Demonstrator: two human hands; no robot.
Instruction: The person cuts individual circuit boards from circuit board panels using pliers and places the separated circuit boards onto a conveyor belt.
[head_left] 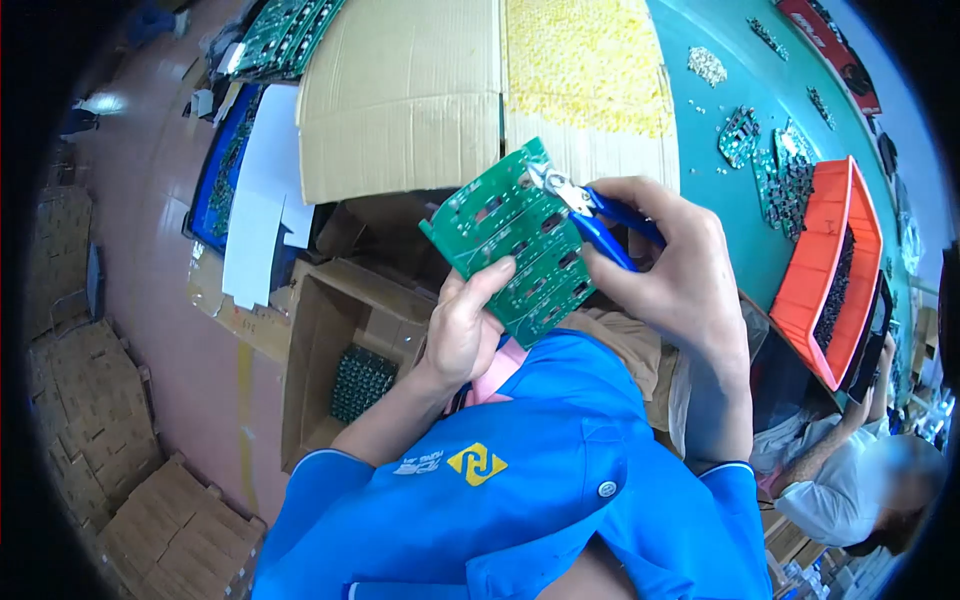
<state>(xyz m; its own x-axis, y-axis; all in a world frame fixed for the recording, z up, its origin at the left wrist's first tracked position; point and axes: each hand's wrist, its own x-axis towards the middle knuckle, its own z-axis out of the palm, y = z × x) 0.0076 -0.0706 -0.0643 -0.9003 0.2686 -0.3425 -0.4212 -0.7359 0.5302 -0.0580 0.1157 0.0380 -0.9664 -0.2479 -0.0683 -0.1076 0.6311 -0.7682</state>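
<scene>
Green circuit board (502, 222) — tilted, in front of the blue shirt (560, 430), its top corner overlapping the cardboard sheet (400, 110) in view. Left hand (460, 335) grips its lower-left edge, thumb on the face. Right hand (685, 260): fingers wrapped round blue-handled cutters (598, 238), tips at the upper-right corner — contact unclear. Farther right, orange bin (808, 265), small dark parts inside, on green table (725, 190).

1 head camera, facing forward-down (hands (462, 335) (685, 265) near).

Visible are the wearer's two hands (465, 330) (685, 255), one cutter (568, 193), one held board (515, 240), one orange bin (812, 255).
</scene>
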